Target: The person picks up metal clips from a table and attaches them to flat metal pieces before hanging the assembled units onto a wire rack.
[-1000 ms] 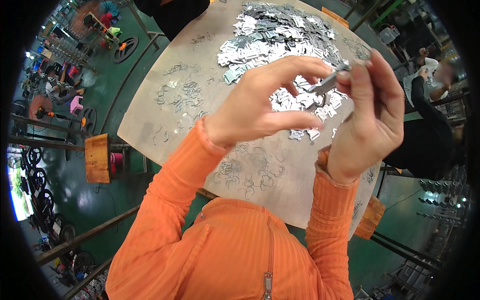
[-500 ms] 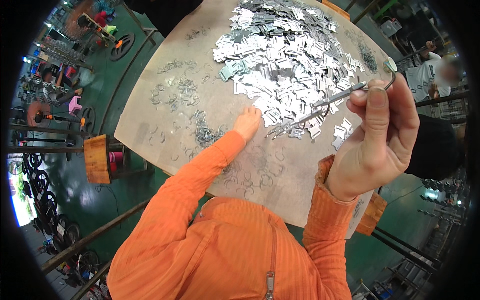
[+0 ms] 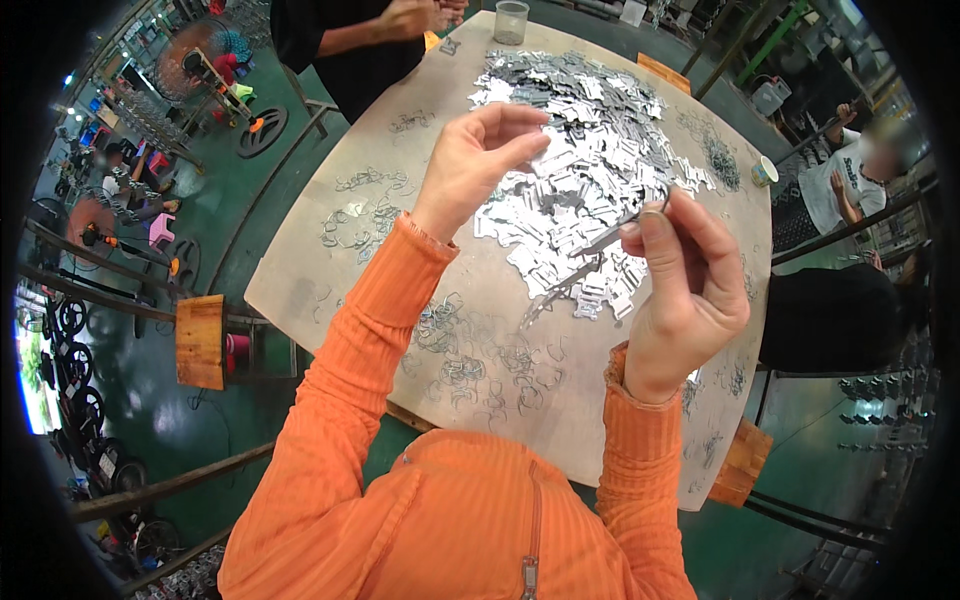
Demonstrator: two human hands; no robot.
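Note:
My left hand (image 3: 478, 160) is raised above the far left part of a heap of flat metal plates (image 3: 560, 200). Its thumb and fingers are curved with a gap between them, and nothing shows in it. My right hand (image 3: 690, 290) is closed on a long, thin dark metal tool with two slim arms (image 3: 603, 243), its exact kind unclear. The tool slants down to the left, its tips in front of the heap's near edge. Bent wire clips (image 3: 460, 370) lie loose on the tabletop nearer me.
More wire clips (image 3: 360, 225) are scattered on the table (image 3: 300, 270) at left. A clear cup (image 3: 510, 22) stands at the far edge, a paper cup (image 3: 764, 171) at right. A person in black (image 3: 350, 50) stands at the far left; another person (image 3: 850, 180) is at right.
My left hand has lifted from the tabletop beside the heap and opened in the air. My right hand has moved left and lower with the tool. The far person's hands have come into view.

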